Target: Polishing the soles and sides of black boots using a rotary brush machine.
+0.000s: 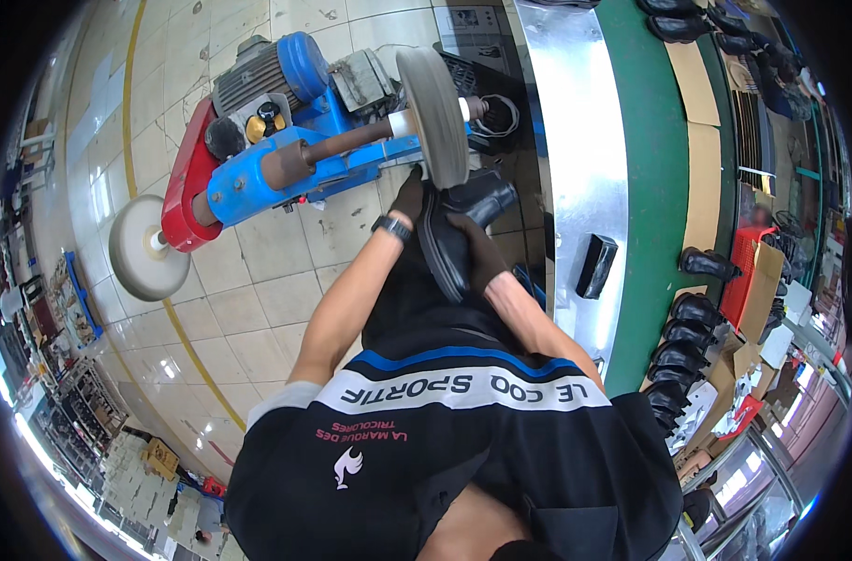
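A: Fingers [473, 248] of the right hand [482, 257] wrap the boot [459, 229] from below, dark-gloved; left hand [410, 198] clamps it from the other side, near the watch [389, 226]. Both are closed on the boot, no gap visible.

B: Where does the boot sit?

A: Held up in the air between the hands, sole toward the camera, upper end touching or just beside the grey wheel [435, 117] on the blue machine [304, 140]. Contact point is hidden behind the wheel's edge; cannot tell if it presses.

B: Risks, as judged?

A: Left hand lies very near the wheel's rim. If the wheel turns, a slip of the boot could drag the glove into it. Too much pressure could scorch or dull the leather. A loose grip could let the wheel fling the boot to the floor [258, 309]. The far buff [148, 248] on the same shaft is unguarded too.

B: Containers?

A: Red crate [746, 271] beyond the table [650, 234], contents not legible. Cardboard boxes [739, 360] beside it, holding pale wrapping, I think. Finished black boots [688, 327] stand in a row on the table's green strip, and a dark block [596, 265] lies on the steel part.
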{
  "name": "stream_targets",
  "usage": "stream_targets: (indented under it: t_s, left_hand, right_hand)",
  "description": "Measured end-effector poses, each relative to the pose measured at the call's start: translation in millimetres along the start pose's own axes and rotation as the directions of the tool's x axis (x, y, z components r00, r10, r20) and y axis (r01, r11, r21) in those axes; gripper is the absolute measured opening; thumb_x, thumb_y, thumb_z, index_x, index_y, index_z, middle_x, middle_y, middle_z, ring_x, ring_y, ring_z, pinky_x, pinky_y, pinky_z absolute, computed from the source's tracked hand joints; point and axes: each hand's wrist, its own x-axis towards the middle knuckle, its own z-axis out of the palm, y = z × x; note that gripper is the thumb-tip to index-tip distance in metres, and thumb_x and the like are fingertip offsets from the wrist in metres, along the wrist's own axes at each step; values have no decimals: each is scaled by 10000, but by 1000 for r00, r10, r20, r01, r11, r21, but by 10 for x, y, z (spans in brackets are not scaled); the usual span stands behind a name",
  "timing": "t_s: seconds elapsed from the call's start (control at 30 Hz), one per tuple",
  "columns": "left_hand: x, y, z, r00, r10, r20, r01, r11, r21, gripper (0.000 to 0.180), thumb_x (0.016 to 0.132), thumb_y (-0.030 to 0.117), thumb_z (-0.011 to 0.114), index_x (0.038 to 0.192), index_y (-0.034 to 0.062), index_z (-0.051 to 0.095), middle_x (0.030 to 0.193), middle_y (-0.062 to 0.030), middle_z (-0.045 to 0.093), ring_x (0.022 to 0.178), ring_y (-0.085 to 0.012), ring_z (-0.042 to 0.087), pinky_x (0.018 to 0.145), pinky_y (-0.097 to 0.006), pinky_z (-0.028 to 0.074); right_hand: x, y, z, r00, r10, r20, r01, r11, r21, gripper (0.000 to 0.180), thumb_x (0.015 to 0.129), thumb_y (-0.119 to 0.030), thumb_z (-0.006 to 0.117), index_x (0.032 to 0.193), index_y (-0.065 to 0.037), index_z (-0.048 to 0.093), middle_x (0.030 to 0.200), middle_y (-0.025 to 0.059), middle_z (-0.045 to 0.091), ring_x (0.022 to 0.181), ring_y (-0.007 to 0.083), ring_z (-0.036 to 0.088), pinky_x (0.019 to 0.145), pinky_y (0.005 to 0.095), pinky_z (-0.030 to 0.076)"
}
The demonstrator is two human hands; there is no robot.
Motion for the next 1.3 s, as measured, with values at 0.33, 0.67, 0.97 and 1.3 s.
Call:
stream_targets:
  t_s: [0.33,0.67,0.97,1.3]
  left_hand:
    - [182,-303,-235,945,323,44,-225,548,806,331,852,295,424,937,-14,509,748,-260,596,713,-394,596,634,-472,469]
    - [364,-254,-171,956,268,119,-252,546,799,360,854,284,422,978,-45,504,837,-292,580,820,-408,570,683,-456,450]
    - [-723,233,-232,967,177,-186,-4,734,679,268,888,219,359,899,-15,490,830,-244,588,785,-392,571,657,-424,443]
    - [-1135,269,174,865,146,-479,-89,986,140,373,910,285,343,965,-45,510,862,-222,575,886,-350,535,764,-354,407]
  right_hand:
    - [-94,36,111,1000,-8,1,8,998,-55,353,687,-269,688,940,-40,598,861,52,622,737,152,586,693,262,468]
    - [-3,-84,83,995,11,104,-20,996,91,359,752,-302,626,957,-9,587,802,95,635,629,185,624,556,272,526]
    - [-672,-41,269,999,30,33,-23,982,-190,363,730,-275,653,996,-35,599,892,57,617,770,131,587,725,244,459]
    - [-1481,-175,494,968,-245,42,13,-121,-993,1113,598,-270,723,1391,-122,-44,1275,329,325,1132,388,446,960,356,341]
